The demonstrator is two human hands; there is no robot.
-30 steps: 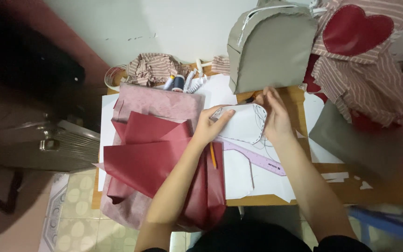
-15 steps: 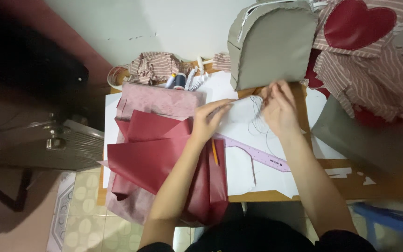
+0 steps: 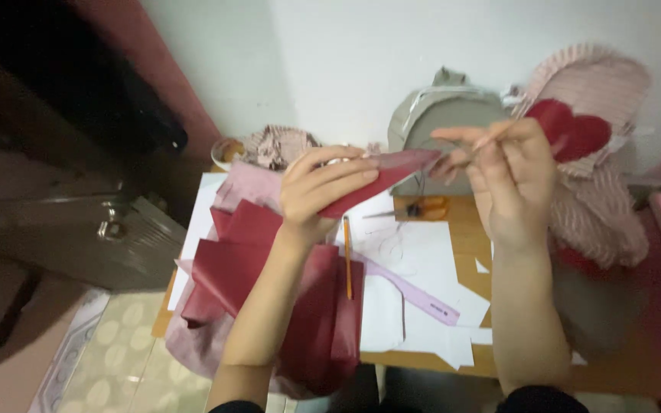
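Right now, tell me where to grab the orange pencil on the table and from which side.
Grip the orange pencil at mid-shaft, coming straight down from above. It lies flat on white paper, pointing away from you, with red fabric close on its left, so pinch across its width.

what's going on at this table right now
A person sits at a small wooden table strewn with sewing things. Their left hand holds up a pointed piece of dark red fabric, and the right hand is raised beside its tip, fingers pinched. Below lie folded red cloth, white paper patterns, a pencil, a pink ruler and orange-handled scissors.
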